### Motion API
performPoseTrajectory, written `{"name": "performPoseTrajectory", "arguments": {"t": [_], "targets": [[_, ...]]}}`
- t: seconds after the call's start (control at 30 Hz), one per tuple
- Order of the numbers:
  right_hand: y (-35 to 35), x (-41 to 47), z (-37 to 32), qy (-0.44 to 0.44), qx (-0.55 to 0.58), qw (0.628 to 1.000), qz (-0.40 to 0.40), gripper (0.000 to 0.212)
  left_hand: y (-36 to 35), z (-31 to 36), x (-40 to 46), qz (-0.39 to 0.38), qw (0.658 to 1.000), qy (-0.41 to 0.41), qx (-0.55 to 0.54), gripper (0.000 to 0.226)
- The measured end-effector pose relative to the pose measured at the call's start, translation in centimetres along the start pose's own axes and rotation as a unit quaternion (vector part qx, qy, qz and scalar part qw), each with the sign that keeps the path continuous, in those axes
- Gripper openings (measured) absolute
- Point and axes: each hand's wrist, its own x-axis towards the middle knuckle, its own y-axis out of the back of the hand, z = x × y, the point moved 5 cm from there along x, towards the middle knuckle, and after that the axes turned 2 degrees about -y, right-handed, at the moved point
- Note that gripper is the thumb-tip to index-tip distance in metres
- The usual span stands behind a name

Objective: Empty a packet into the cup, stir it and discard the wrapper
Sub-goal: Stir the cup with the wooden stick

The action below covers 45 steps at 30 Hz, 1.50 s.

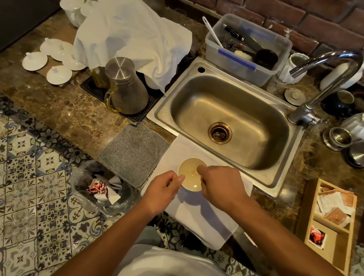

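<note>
A small white cup (190,175) with pale yellowish liquid stands on a white cloth (202,215) at the counter's front edge, just before the sink. My left hand (162,190) grips the cup's left side. My right hand (221,185) hovers over the cup's right rim, fingers pinched together; whatever it pinches is too small to make out. Below the counter, a bin lined with a clear bag (102,188) holds torn red and white wrappers. A wooden box (330,221) at the right holds several packets.
The steel sink (227,118) and tap (323,79) lie behind the cup. A grey mat (135,153) is left of the cloth. A steel-lidded jug (125,88), white lids, a towel-covered stack and a plastic utensil tub (245,50) stand further back.
</note>
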Motion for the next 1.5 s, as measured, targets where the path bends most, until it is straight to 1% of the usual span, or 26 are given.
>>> {"name": "performPoseTrajectory", "arguments": {"t": [0.07,0.17,0.2,0.3,0.37,0.43,0.57,0.67,0.77,0.83,0.93,1.03,1.2,1.27,1.37,1.5], "targets": [[-0.2,0.0,-0.2,0.004,0.015,0.999,-0.033,0.018,0.0,0.0,-0.1,0.001,1.0,0.0,0.002,0.039],[-0.5,0.5,-0.3,-0.008,0.098,0.992,-0.076,0.002,0.0,0.1,-0.2,-0.002,1.0,0.005,0.004,0.039],[-0.7,0.7,-0.1,-0.019,0.124,0.989,-0.083,0.007,0.0,0.1,-0.2,-0.004,1.0,0.003,0.008,0.039],[-1.3,1.2,0.5,-0.055,0.19,0.978,-0.066,0.014,-0.2,0.3,-0.4,-0.01,1.0,-0.003,0.013,0.04],[-1.6,1.1,0.9,-0.079,0.226,0.97,-0.038,0.017,-0.2,0.5,-0.5,-0.01,1.0,-0.004,0.017,0.039],[-1.7,0.7,1.1,-0.099,0.244,0.965,-0.006,0.016,-0.4,0.7,-0.6,-0.01,1.0,-0.003,0.017,0.039],[-2.2,0.0,1.4,-0.135,0.211,0.967,0.048,0.011,-0.4,1.0,-0.7,-0.008,1.0,0.001,0.009,0.037],[-2.2,-0.1,2.0,-0.155,0.21,0.964,0.057,0.011,-0.4,1.0,-0.8,-0.008,1.0,0.002,0.009,0.037],[-1.8,0.0,1.5,-0.129,0.186,0.973,0.035,0.006,-0.4,1.2,-0.8,-0.008,1.0,0.003,0.009,0.038],[-1.8,0.3,1.3,-0.118,0.192,0.974,0.011,0.004,-0.4,1.2,-0.9,-0.009,1.0,0.007,0.009,0.041],[-2.1,0.7,1.7,-0.125,0.238,0.962,-0.036,0.016,-0.4,1.4,-1.0,-0.006,1.0,0.011,0.006,0.044],[-2.5,0.9,2.2,-0.137,0.267,0.953,-0.053,0.022,-0.5,1.6,-1.0,-0.004,1.0,0.012,0.007,0.044],[-2.7,0.6,2.9,-0.161,0.316,0.935,-0.023,0.029,-0.5,1.7,-1.2,-0.002,1.0,0.017,-0.001,0.038],[-2.9,0.4,2.9,-0.168,0.322,0.932,-0.012,0.023,-0.5,1.7,-1.2,-0.001,1.0,0.016,0.002,0.042],[-2.8,0.1,2.6,-0.169,0.293,0.941,0.026,0.013,-0.5,1.7,-1.1,0.002,1.0,0.015,0.005,0.042],[-2.3,-0.2,1.9,-0.151,0.205,0.965,0.068,0.011,-0.5,1.7,-1.1,0.002,1.0,0.017,0.008,0.044]]}}
